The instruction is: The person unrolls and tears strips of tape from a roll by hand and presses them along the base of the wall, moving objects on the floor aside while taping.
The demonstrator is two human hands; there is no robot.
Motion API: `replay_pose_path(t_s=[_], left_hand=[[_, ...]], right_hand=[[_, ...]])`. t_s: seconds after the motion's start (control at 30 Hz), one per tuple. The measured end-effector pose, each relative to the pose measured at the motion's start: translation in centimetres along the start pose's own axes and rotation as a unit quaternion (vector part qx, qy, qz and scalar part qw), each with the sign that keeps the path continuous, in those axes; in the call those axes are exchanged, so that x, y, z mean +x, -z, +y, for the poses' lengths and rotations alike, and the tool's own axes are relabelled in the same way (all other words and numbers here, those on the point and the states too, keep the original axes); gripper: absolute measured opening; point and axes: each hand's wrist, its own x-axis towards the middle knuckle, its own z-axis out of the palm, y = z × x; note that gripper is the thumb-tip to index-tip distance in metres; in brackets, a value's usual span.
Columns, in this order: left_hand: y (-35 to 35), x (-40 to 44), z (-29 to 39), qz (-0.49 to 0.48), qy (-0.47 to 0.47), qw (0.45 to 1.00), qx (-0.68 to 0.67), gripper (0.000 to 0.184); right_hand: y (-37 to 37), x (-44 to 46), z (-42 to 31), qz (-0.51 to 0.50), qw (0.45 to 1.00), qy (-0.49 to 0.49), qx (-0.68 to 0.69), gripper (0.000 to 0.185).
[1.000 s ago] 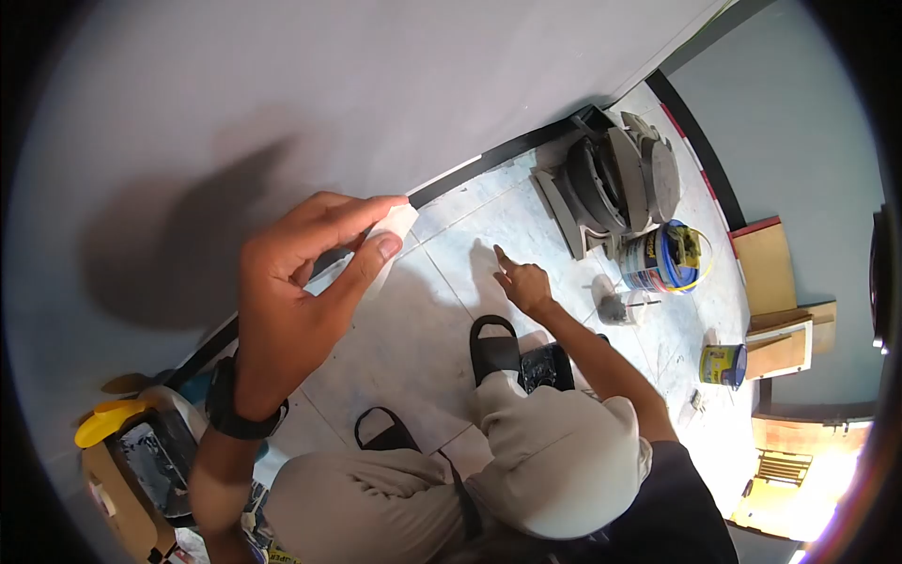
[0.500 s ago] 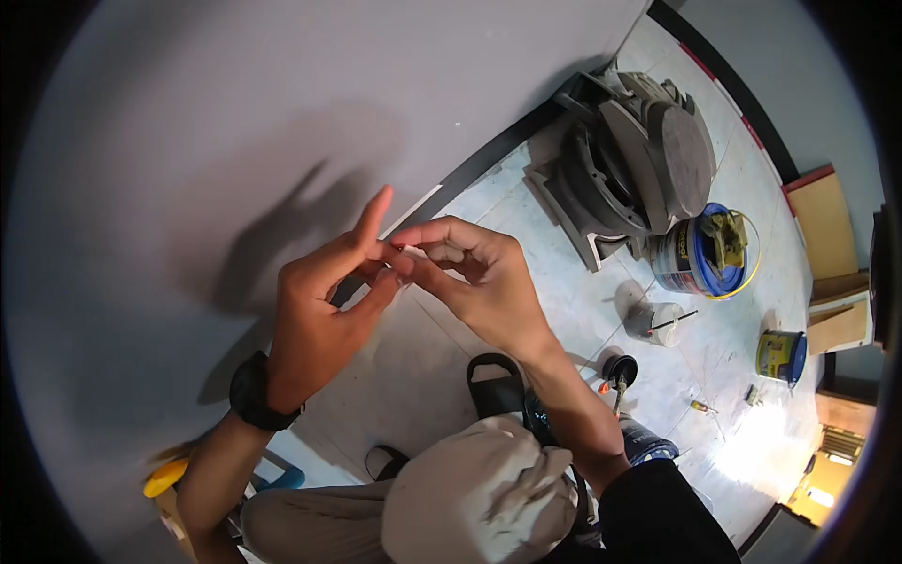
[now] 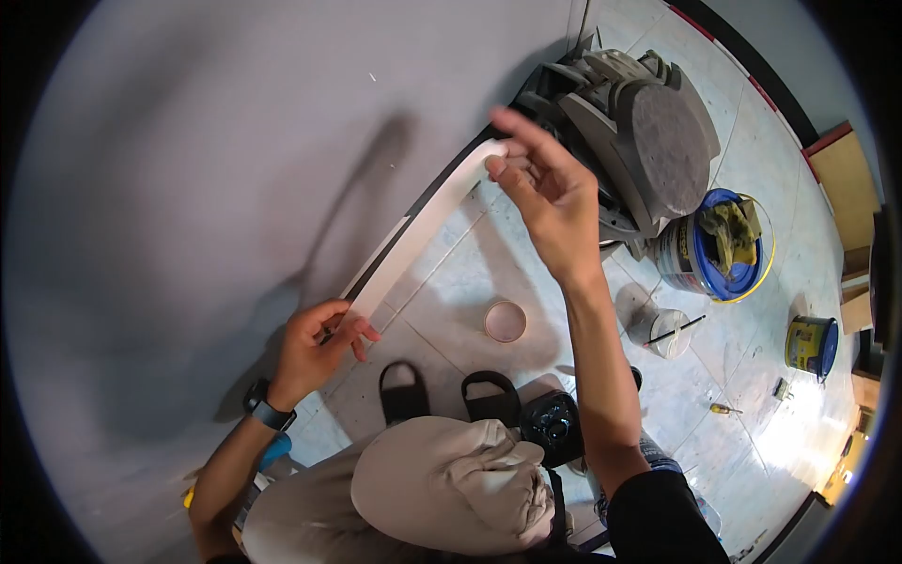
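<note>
A length of pale masking tape is stretched between my two hands, beside the wall's dark lower border. Thumb and fingers of my left hand pinch its near end. At the far end, my right hand grips the tape between thumb and fingers, with the index finger raised and slightly blurred. A round, pale-rimmed ring, possibly a tape roll, lies on the tiled floor below my hands.
Stacked dark grey machine parts stand close beyond my right hand. Right of them are a blue-lidded bucket, a white tub with a brush and a yellow-blue bucket. Black sandals are near my knees.
My hands were close together; now they are apart, the right one farther up and right, the left lower. The tape strip now spans between them, and the ring on the floor has come into view.
</note>
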Motion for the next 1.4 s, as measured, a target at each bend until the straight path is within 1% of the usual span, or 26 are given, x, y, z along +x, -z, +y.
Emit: replay_pose_path(t_s=[0.03, 0.1, 0.13, 0.17, 0.23, 0.27, 0.3, 0.37, 0.43, 0.5, 0.53, 0.6, 0.63, 0.7, 0.73, 0.77, 0.83, 0.87, 0.9, 0.97, 1.0, 1.13, 1.2, 1.3, 1.37, 1.4], left_hand=[[0.1, -0.1, -1.4, 0.035, 0.0, 0.999, -0.024, 0.016], [0.2, -0.4, -4.3, 0.041, 0.005, 0.999, -0.02, 0.016], [0.2, -0.3, -5.3, 0.052, 0.009, 0.998, -0.016, 0.016], [0.1, -0.1, -6.3, 0.05, 0.012, 0.999, -0.017, 0.016], [-0.9, 0.7, -6.9, 0.071, -0.01, 0.995, -0.069, 0.016], [-1.2, 0.8, -6.9, 0.073, -0.004, 0.995, -0.071, 0.016], [-1.4, 1.1, -5.5, 0.075, 0.012, 0.996, -0.056, 0.017], [-1.5, 1.5, -3.3, 0.079, 0.037, 0.995, -0.044, 0.019], [-1.3, 1.7, -1.8, 0.04, 0.046, 0.998, -0.022, 0.021], [-1.5, 2.0, -1.0, 0.026, 0.046, 0.998, -0.043, 0.023], [-1.7, 2.1, -0.8, 0.007, 0.042, 0.997, -0.06, 0.024], [-2.4, 2.3, -0.7, -0.021, 0.068, 0.994, -0.083, 0.024], [-2.6, 2.3, -0.8, -0.047, 0.089, 0.989, -0.105, 0.024], [-3.0, 2.3, -1.1, -0.06, 0.094, 0.99, -0.091, 0.024], [-3.2, 2.3, -0.9, -0.064, 0.103, 0.99, -0.069, 0.023], [-3.3, 2.4, -0.8, -0.068, 0.112, 0.99, -0.047, 0.023], [-3.6, 2.4, -1.1, -0.056, 0.114, 0.991, -0.033, 0.021], [-3.8, 2.4, -1.4, -0.041, 0.116, 0.992, -0.021, 0.019], [-3.9, 2.4, -1.9, -0.046, 0.115, 0.992, -0.021, 0.019], [-4.1, 2.5, -3.1, -0.017, 0.089, 0.995, -0.03, 0.019], [-4.3, 2.5, -3.4, -0.02, 0.087, 0.995, -0.032, 0.019], [-4.7, 2.6, -4.0, -0.01, 0.073, 0.996, -0.057, 0.02], [-4.9, 2.5, -4.4, -0.007, 0.076, 0.995, -0.065, 0.02], [-5.0, 2.5, -5.2, 0.02, 0.059, 0.995, -0.079, 0.025], [-4.5, 2.6, -5.8, 0.028, 0.106, 0.994, -0.023, 0.029], [-4.3, 2.6, -6.5, 0.027, 0.104, 0.994, -0.024, 0.029]], right_hand=[[0.7, 0.5, 1.5, 0.004, 1.0, -0.001, -0.001, 0.03], [1.9, 1.0, 4.7, 0.066, 0.997, -0.02, 0.031, 0.031], [2.2, 1.3, 5.5, 0.068, 0.996, -0.056, 0.029, 0.032], [2.3, 1.1, 6.3, 0.071, 0.995, -0.059, 0.028, 0.032], [1.9, 0.7, 7.7, 0.082, 0.985, -0.139, 0.059, 0.032], [1.7, 0.1, 9.3, 0.065, 0.987, -0.15, -0.007, 0.031], [1.8, -0.7, 10.2, 0.063, 0.986, -0.157, -0.006, 0.031], [2.8, -2.9, 11.5, -0.033, 0.932, -0.359, -0.02, 0.054], [3.4, -6.0, 12.5, -0.175, 0.882, -0.438, 0.017, 0.075], [2.0, -9.0, 12.3, -0.331, 0.807, -0.487, 0.052, 0.08], [0.7, -10.4, 12.1, -0.332, 0.803, -0.491, 0.054, 0.08], [-2.0, -12.3, 11.9, -0.229, 0.74, -0.543, 0.325, 0.078], [-2.6, -12.3, 12.1, -0.225, 0.738, -0.546, 0.327, 0.078], [-3.3, -11.4, 12.2, -0.126, 0.7, -0.566, 0.418, 0.077], [-3.6, -10.7, 11.9, -0.069, 0.73, -0.558, 0.388, 0.06], [-3.4, -10.4, 12.2, -0.067, 0.73, -0.557, 0.389, 0.06], [-2.5, -9.6, 13.0, 0.053, 0.818, -0.473, 0.322, 0.039], [-1.8, -9.1, 13.5, 0.102, 0.82, -0.455, 0.333, 0.026], [-1.4, -8.5, 13.7, 0.106, 0.82, -0.453, 0.332, 0.026], [-0.6, -7.3, 13.5, 0.113, 0.872, -0.388, 0.276, 0.019], [-0.5, -6.5, 13.1, 0.119, 0.88, -0.383, 0.254, 0.016], [0.2, -4.0, 12.9, 0.143, 0.891, -0.36, 0.237, 0.015], [0.5, -3.3, 13.6, 0.134, 0.908, -0.316, 0.239, 0.013], [0.6, -2.0, 13.7, 0.15, 0.912, -0.288, 0.25, 0.014], [1.0, -0.4, 14.2, 0.17, 0.921, -0.263, 0.23, 0.016], [1.2, 0.4, 14.5, 0.193, 0.927, -0.241, 0.212, 0.017]])
